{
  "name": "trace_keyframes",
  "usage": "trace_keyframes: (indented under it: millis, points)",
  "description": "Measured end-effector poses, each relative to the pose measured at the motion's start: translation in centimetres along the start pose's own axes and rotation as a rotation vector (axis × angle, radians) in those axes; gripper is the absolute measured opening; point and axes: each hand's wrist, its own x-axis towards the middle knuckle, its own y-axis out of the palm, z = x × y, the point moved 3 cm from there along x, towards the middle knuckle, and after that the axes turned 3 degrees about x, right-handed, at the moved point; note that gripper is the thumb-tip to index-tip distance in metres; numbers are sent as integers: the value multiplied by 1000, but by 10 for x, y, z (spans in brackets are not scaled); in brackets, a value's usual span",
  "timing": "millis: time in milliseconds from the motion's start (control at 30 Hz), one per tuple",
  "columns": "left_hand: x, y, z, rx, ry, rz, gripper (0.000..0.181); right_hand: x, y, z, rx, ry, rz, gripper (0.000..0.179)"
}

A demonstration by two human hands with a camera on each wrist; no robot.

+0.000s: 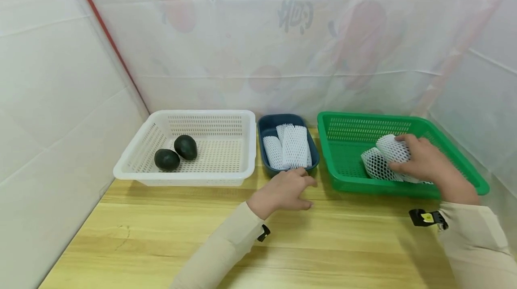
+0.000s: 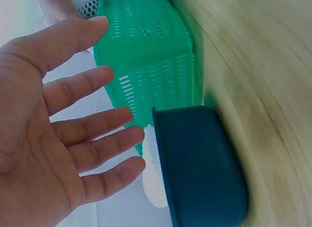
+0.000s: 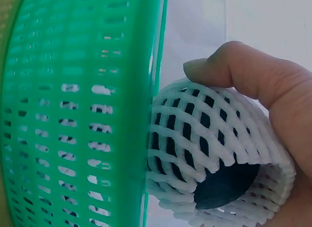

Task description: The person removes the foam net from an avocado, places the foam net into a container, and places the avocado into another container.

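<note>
My right hand (image 1: 428,161) grips an avocado in a white foam net sleeve (image 1: 392,149), over the near right part of the green basket (image 1: 371,185). In the right wrist view, the dark avocado (image 3: 226,185) shows through the sleeve's open end. Under it, another net-covered item (image 1: 377,164) lies in the basket, partly hidden by the hand. My left hand (image 1: 282,190) hovers at the near edge of the dark blue bin (image 1: 271,171), which contains several white foam nets (image 1: 296,145). The left wrist view shows its fingers (image 2: 92,119) spread and holding nothing.
At the left stands a white basket (image 1: 181,176) with two bare avocados (image 1: 186,147). All the containers stand in a row on a wooden table (image 1: 161,239), before a pale curtain (image 1: 242,55). Pale sheeting also hangs on both sides.
</note>
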Motion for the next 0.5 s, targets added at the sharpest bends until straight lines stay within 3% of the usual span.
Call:
trace_keyframes:
  millis: [500]
  points:
    - [-21,6,19,-8,-14,-67,43,-12,6,31,52,-91,-82,91]
